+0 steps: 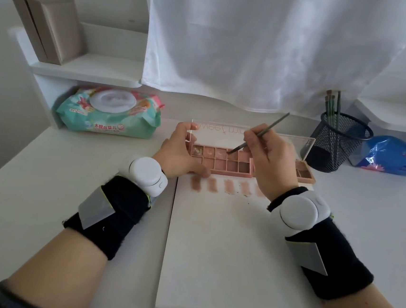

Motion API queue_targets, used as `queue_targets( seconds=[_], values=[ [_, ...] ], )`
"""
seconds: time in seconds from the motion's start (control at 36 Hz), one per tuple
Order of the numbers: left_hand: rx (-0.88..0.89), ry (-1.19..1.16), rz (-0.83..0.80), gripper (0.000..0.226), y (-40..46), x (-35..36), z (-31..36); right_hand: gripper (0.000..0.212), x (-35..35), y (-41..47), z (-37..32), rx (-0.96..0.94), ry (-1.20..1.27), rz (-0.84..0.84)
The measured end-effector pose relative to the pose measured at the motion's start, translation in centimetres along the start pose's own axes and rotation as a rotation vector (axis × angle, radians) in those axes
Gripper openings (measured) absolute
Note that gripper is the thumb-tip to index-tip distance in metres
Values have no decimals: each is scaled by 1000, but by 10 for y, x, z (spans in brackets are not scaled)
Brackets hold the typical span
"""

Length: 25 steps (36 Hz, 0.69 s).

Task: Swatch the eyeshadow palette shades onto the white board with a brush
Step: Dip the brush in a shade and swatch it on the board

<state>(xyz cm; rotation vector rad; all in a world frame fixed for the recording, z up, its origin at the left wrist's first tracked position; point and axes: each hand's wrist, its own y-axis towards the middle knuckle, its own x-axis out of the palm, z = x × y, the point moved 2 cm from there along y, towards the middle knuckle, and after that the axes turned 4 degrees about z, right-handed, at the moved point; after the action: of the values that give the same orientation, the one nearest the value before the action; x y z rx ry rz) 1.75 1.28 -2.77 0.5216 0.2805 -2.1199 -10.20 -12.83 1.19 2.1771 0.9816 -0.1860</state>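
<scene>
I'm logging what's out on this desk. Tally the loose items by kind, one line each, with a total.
Eyeshadow palette: 1
Brush in the right hand: 1
White board: 1
Mesh pen cup: 1
Wet wipes pack: 1
Blue bag: 1
Grey box on the shelf: 1
Total: 7. The brushes standing in the cup are too small to count, so they are left out.

a white surface point(46, 176) carries a white board point(224, 255) in the middle, with a pink eyeshadow palette point(223, 165) lying open at the board's far edge. a pack of wet wipes point(109, 115) lies at the back left, while a black mesh cup point(336, 144) of brushes and a blue bag point(390, 154) sit at the back right. a raised white shelf point(86, 70) at the back left holds a tan box point(50, 27).
</scene>
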Motion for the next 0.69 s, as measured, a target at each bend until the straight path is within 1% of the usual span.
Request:
queue_targets(
  seconds=[0.17,0.28,0.53,0.69],
  values=[
    [13,-7,2,101,-1,-1,1,24,1,-2,2,-18,-17,7],
    [12,-12,-3,110,-1,0,1,17,0,-2,2,-38,5,45],
    [15,-12,2,110,-1,0,3,18,2,-2,3,-43,-45,4],
    [23,-11,-1,111,-2,-1,3,16,1,-4,2,-123,-50,32]
  ],
)
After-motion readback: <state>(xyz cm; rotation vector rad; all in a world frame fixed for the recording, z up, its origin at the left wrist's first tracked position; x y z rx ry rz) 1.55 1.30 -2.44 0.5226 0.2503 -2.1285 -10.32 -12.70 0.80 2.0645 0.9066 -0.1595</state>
